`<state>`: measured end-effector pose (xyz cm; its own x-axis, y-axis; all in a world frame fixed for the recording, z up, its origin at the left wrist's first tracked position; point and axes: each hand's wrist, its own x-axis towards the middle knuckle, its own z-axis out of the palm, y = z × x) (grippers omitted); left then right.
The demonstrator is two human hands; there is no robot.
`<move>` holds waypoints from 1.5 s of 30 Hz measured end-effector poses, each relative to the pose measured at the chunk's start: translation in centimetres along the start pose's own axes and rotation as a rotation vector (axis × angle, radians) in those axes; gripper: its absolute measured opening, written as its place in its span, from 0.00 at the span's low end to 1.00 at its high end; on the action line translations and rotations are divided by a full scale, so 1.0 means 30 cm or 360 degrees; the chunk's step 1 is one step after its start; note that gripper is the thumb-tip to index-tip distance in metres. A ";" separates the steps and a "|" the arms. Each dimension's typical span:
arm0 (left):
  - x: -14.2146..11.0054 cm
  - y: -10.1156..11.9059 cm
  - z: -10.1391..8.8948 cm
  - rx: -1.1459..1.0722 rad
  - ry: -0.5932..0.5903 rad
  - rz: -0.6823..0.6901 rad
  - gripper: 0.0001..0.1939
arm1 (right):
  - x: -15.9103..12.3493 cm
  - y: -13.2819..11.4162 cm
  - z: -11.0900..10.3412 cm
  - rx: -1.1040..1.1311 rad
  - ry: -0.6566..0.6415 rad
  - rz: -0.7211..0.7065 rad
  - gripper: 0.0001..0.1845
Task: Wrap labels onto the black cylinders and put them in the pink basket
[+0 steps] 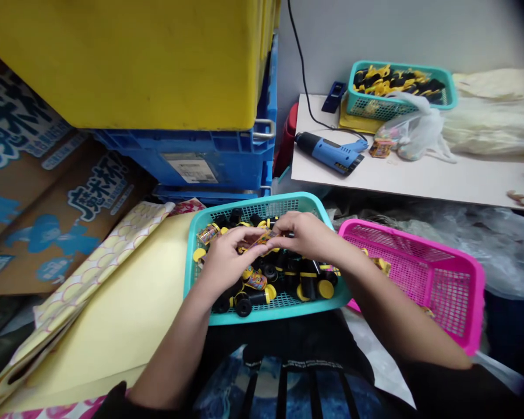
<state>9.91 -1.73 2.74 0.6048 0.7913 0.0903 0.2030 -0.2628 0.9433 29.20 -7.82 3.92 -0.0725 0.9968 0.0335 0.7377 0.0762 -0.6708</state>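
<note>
Teal basket [262, 317] sits on the lap, close under both hands; left hand [225, 259] and right hand [308, 233] pinch one small printed tube [262, 238] between them.

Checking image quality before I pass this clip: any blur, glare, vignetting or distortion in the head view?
Head view: lighting soft and even, no harsh glare; dark vignette in the right corners; wide-angle bending shows at the table edge; left hand and right hand, together on a small piece over the teal basket, are slightly soft; small parts inside lack fine detail.

Perforated glossy plastic teal basket [201, 230]
</note>
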 end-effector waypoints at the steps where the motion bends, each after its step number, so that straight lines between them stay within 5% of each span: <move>1: 0.006 0.006 0.015 -0.0122 0.0013 -0.0102 0.09 | -0.007 -0.006 -0.004 0.0128 0.0001 0.0011 0.11; 7: 0.001 0.001 0.032 -0.0388 0.0312 -0.0413 0.11 | -0.032 0.030 0.027 0.1036 -0.0024 0.0220 0.22; 12: 0.006 -0.029 0.014 -0.0647 0.0753 -0.0400 0.12 | 0.049 0.083 0.065 0.0626 0.0077 0.0504 0.21; 15: 0.014 -0.031 0.027 -0.0942 0.0737 -0.0416 0.14 | 0.093 0.057 0.075 0.0401 0.0065 0.0501 0.21; 20: 0.021 0.003 0.068 -0.1094 0.0650 -0.0390 0.15 | 0.087 -0.031 0.075 0.0893 0.0096 0.0181 0.22; 23: 0.038 0.024 0.069 -0.1144 0.0500 -0.0376 0.19 | 0.080 -0.056 0.051 0.0533 0.0236 0.0097 0.17; 26: 0.057 0.030 0.053 -0.1074 0.0423 -0.0368 0.28 | 0.052 -0.054 0.002 0.0318 0.0206 0.0029 0.24; 29: 0.060 0.021 0.039 -0.0871 0.0476 -0.0363 0.24 | -0.030 -0.019 -0.046 0.0182 -0.0015 0.0118 0.25; 31: 0.052 0.007 0.035 -0.0689 0.0533 -0.0384 0.19 | -0.103 0.019 -0.058 0.0044 -0.0362 0.0138 0.19; 34: 0.034 -0.025 0.031 -0.0523 0.0544 -0.0443 0.15 | -0.191 0.076 -0.049 -0.0059 -0.0816 0.0091 0.24; 36: 0.020 -0.047 0.027 -0.0505 0.0521 -0.0452 0.15 | -0.217 0.096 -0.043 0.0035 -0.0881 0.0090 0.23; 38: 0.006 -0.065 0.024 -0.0485 0.0490 -0.0409 0.16 | -0.218 0.096 -0.046 0.0245 -0.0713 0.0128 0.19; 43: -0.036 -0.081 0.024 -0.0393 0.0389 -0.0221 0.14 | -0.186 0.034 -0.055 0.1168 0.0198 0.0272 0.22; 45: -0.048 -0.078 0.026 -0.0352 0.0365 -0.0144 0.12 | -0.172 0.006 -0.040 0.1494 0.0397 0.0199 0.20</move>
<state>9.17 -2.70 0.16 0.3976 0.9162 0.0489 0.0606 -0.0795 0.9950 30.50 -12.91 4.52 0.1937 0.9810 0.0050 -0.1116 0.0271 -0.9934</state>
